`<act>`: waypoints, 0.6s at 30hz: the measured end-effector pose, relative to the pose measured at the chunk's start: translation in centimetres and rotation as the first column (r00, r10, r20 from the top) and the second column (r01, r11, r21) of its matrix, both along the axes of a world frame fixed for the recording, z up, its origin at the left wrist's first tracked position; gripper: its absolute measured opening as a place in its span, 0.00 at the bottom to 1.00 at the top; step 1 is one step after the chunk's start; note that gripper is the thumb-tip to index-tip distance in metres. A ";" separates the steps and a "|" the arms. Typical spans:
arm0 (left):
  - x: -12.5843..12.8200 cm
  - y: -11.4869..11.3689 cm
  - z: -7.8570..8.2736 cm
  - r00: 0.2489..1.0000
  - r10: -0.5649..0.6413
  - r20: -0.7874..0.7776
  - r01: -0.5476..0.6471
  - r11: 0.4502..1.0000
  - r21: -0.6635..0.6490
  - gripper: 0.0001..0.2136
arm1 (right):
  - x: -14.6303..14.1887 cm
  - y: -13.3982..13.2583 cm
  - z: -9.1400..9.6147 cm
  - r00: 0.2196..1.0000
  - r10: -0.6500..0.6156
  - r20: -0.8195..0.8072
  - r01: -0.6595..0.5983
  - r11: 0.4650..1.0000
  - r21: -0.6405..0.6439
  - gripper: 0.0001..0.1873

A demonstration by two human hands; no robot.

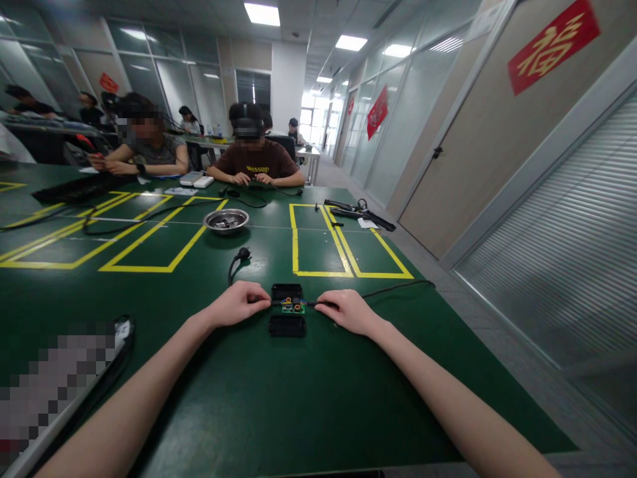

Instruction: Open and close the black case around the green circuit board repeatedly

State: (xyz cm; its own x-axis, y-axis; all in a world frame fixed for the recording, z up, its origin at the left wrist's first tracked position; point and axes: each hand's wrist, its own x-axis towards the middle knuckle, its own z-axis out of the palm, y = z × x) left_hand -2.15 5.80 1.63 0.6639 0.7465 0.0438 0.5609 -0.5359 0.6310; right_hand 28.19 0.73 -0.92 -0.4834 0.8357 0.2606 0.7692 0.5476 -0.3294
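A small green circuit board (292,307) with coils and coloured wires sits between my hands, over the green table. Its black cables run out to either side. My left hand (245,302) pinches the cable on the left, whose power plug (243,253) lies just beyond that hand. On the other side my right hand (343,309) is closed on the right cable (393,289), which trails off toward the table's right edge. Behind the board lies one black plastic casing half (287,290); the other casing half (287,326) lies in front of it.
A metal bowl (226,222) holding small parts stands beyond my left hand. Black tools (361,214) lie at the far right among yellow tape outlines. At lower left is a blurred-out flat object (124,328). Two people sit across the table (308,411).
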 end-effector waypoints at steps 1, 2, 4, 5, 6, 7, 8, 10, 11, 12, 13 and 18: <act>-0.2 0.1 0.1 1.000 -0.005 0.028 0.007 0.998 -0.067 0.15 | 0.2 0.1 0.1 1.000 0.001 0.007 -0.001 1.000 0.004 0.13; -0.3 0.2 0.2 0.999 -0.009 0.050 0.016 0.991 -0.136 0.15 | 0.4 0.1 0.2 1.000 -0.003 0.020 0.003 1.000 0.008 0.14; -0.7 0.4 0.4 0.998 -0.005 0.070 0.023 0.964 -0.264 0.17 | 0.8 0.2 0.5 0.999 -0.012 0.040 0.012 1.000 0.014 0.18; -0.8 0.5 0.4 0.997 0.005 0.071 0.018 0.950 -0.313 0.17 | 1.0 0.3 0.6 0.999 -0.011 0.038 0.011 1.000 0.018 0.18; -1.0 0.6 0.5 0.997 0.016 0.071 0.010 0.937 -0.350 0.18 | 1.2 0.3 0.6 1.000 -0.004 0.026 0.004 1.000 0.023 0.18; -1.1 0.6 0.5 0.997 0.027 0.071 0.002 0.927 -0.375 0.19 | 1.4 0.3 0.7 1.000 0.006 0.004 -0.006 1.000 0.030 0.18; -1.2 0.7 0.6 0.997 0.036 0.074 -0.004 0.921 -0.390 0.20 | 1.5 0.3 0.8 1.000 0.017 -0.021 -0.016 0.999 0.039 0.18; -1.3 0.6 0.8 0.995 0.042 0.091 -0.001 0.913 -0.407 0.20 | 1.5 0.2 0.9 0.997 0.035 -0.069 -0.031 0.998 0.055 0.19; -1.3 0.6 0.9 0.994 0.039 0.102 0.007 0.910 -0.414 0.20 | 1.5 0.1 1.0 0.995 0.042 -0.089 -0.037 0.998 0.059 0.19; -1.4 0.5 1.1 0.993 0.034 0.112 0.017 0.906 -0.423 0.20 | 1.5 0.0 1.1 0.993 0.050 -0.107 -0.044 0.997 0.058 0.20; -1.4 0.5 1.3 0.992 0.028 0.123 0.028 0.901 -0.433 0.20 | 1.5 0.0 1.2 0.991 0.059 -0.123 -0.053 0.997 0.052 0.21; -1.6 0.2 2.0 0.986 -0.015 0.167 0.097 0.866 -0.491 0.20 | 1.3 -0.3 1.7 0.974 0.104 -0.199 -0.106 0.994 0.001 0.24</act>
